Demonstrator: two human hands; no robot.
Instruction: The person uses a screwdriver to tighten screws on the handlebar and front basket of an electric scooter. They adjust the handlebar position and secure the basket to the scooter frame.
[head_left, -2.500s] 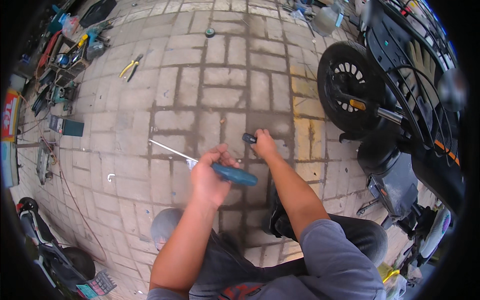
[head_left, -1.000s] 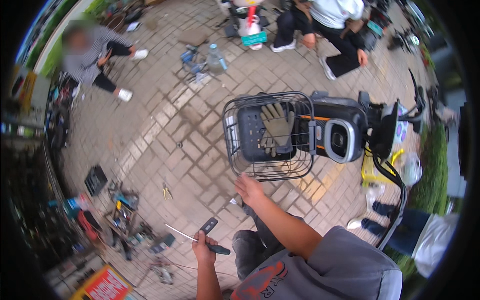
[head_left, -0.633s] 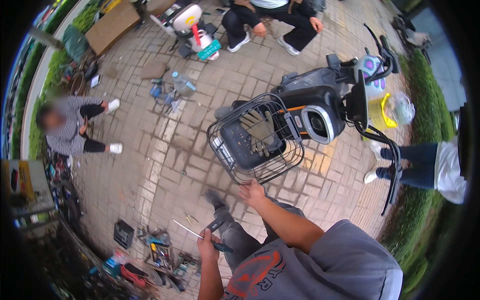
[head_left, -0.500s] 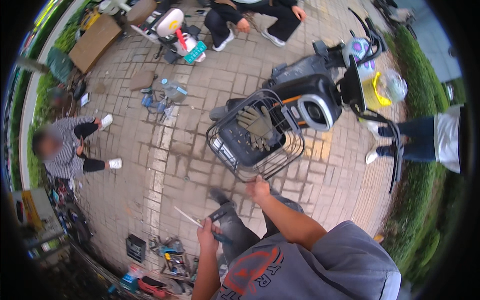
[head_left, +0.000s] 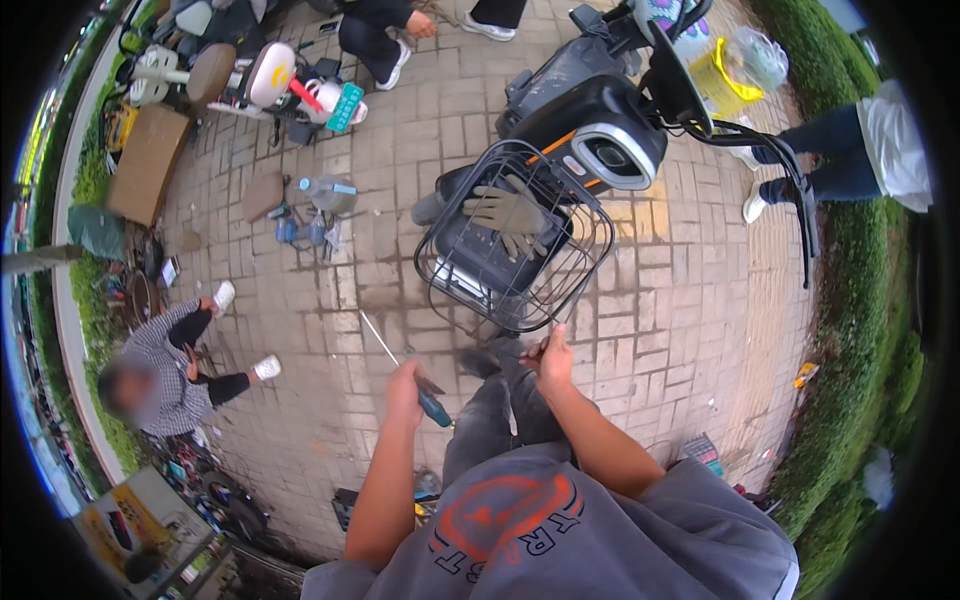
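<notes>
My left hand (head_left: 404, 393) is closed around a screwdriver with a teal handle (head_left: 434, 408); its long metal shaft (head_left: 379, 338) points up and away to the left. A darker piece shows beside the handle, too unclear to name. Just below the near rim of a black wire basket (head_left: 520, 327) is my right hand (head_left: 552, 362), its fingers curled together. What they hold, if anything, I cannot make out. A pair of grey-green work gloves (head_left: 508, 212) lies in the basket, which is on a black electric scooter (head_left: 590, 135).
A person squats at left (head_left: 170, 365); another stands at right in jeans (head_left: 825, 160). A third person's legs (head_left: 375, 50) show at the top. A clear plastic jug (head_left: 330, 194), a cardboard box (head_left: 150, 165) and a parked white scooter (head_left: 285, 85) stand farther left. A hedge (head_left: 850, 330) runs along the right.
The view has shifted, so the scooter sits higher in the picture. My right hand has moved from the basket's near rim to just below it. The screwdriver stays in my left hand.
</notes>
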